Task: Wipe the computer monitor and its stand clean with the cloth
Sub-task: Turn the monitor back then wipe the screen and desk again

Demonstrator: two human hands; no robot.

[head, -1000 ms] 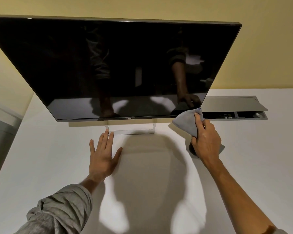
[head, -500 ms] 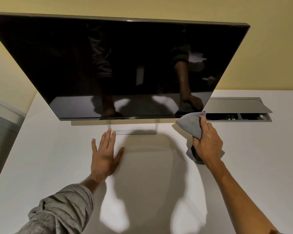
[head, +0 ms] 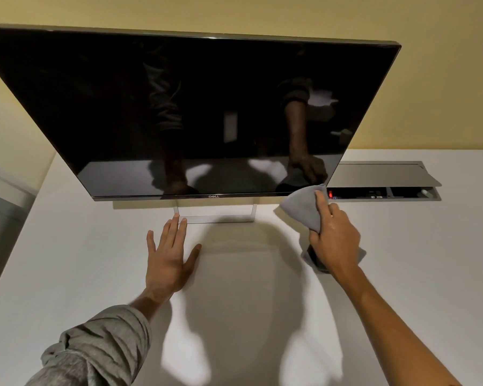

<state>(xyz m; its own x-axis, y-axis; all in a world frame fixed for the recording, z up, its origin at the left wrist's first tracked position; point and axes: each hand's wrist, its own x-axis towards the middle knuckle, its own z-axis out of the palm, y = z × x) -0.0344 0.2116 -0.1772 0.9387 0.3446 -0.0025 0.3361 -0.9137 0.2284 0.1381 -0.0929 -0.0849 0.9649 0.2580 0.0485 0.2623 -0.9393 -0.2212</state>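
The monitor point(head: 190, 112) stands toward the back edge of the white desk point(head: 402, 274), left of the desk's middle, its dark screen switched off and mirroring both arms and the pale desktop. A thin silver bezel with a logo runs along its bottom edge. Under that edge the stand point(head: 215, 217) shows as a low silver frame resting on the desk.

The grey cloth point(head: 301, 206) is at the screen's lower right corner, its top tip touching or just meeting the corner of the bezel. The right hand point(head: 333, 238) grips it, fingers curled round the bunched fabric with the index finger stretched up along the cloth toward the screen. A loose tail of cloth hangs out below the palm and casts a dark shadow on the desk.

The left hand point(head: 169, 254) lies flat on the desk in front of the stand, fingers straight and spread, holding nothing; its middle fingertips reach the stand's left front corner, and whether they touch it is not clear. A rolled grey sleeve point(head: 95, 349) covers that forearm.

To the right of the monitor, near the back edge, a cable hatch point(head: 379, 181) is set into the desk with its flap raised, a small red light showing inside. A yellow wall point(head: 444, 79) rises behind.
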